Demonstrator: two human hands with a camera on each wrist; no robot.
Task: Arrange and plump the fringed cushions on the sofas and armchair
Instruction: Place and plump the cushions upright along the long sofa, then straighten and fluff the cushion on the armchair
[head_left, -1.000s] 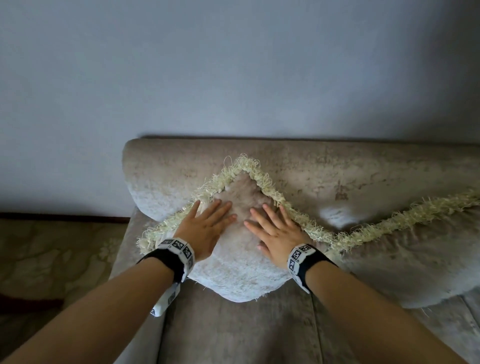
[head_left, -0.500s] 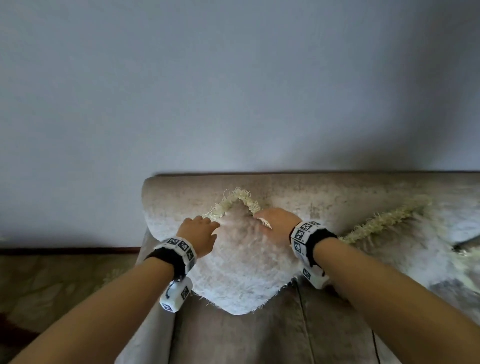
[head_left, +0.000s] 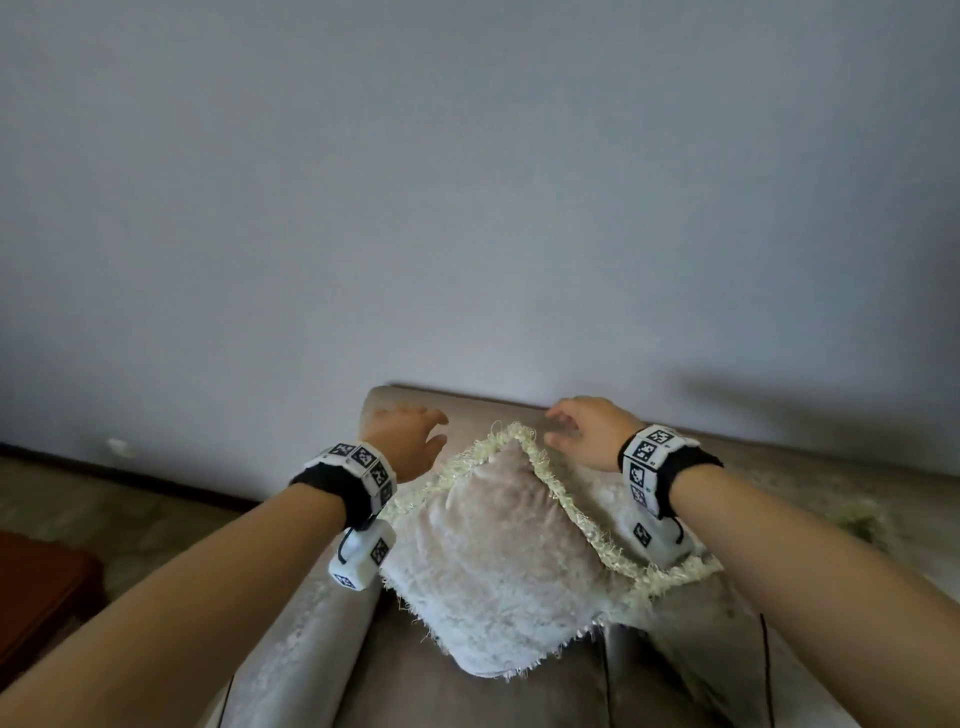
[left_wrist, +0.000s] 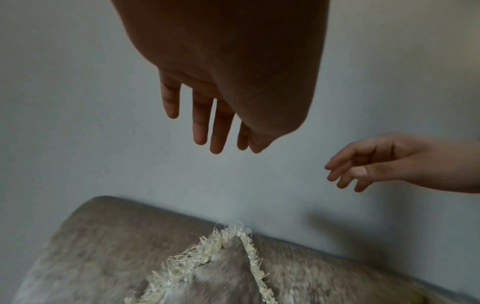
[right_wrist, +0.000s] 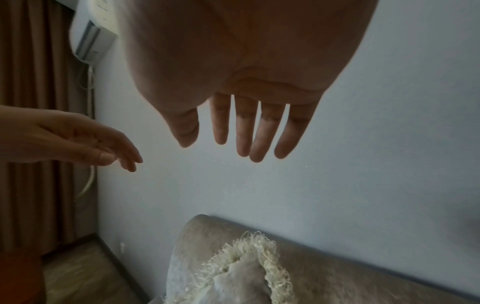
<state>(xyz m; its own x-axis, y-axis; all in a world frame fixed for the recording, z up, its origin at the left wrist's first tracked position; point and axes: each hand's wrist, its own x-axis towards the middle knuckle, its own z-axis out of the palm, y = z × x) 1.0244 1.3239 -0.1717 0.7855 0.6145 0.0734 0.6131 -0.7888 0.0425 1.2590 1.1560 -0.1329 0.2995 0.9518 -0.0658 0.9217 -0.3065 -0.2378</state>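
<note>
A beige cushion (head_left: 498, 561) with a pale yellow fringe stands on one corner against the sofa backrest (head_left: 779, 467), its top corner (left_wrist: 233, 238) (right_wrist: 246, 259) pointing up. My left hand (head_left: 410, 436) hovers above and left of that corner, fingers (left_wrist: 218, 131) straight and spread, holding nothing. Just right of the corner, my right hand (head_left: 582, 426) floats with relaxed fingers (right_wrist: 244, 133), also empty. Neither hand touches the cushion. A second fringed cushion (head_left: 857, 514) lies blurred at the right.
A grey wall (head_left: 467, 182) rises directly behind the sofa. Left of the sofa arm (head_left: 291, 649) lie a patterned floor (head_left: 130, 509) and a reddish-brown piece of furniture (head_left: 41, 587). Brown curtains (right_wrist: 33, 102) and a wall air conditioner (right_wrist: 91, 41) stand at the far left.
Both hands let go of the cushion's top corner and lifted up and apart, fingers opening. The cushion stays propped on its corner. The head view has tilted and shifted.
</note>
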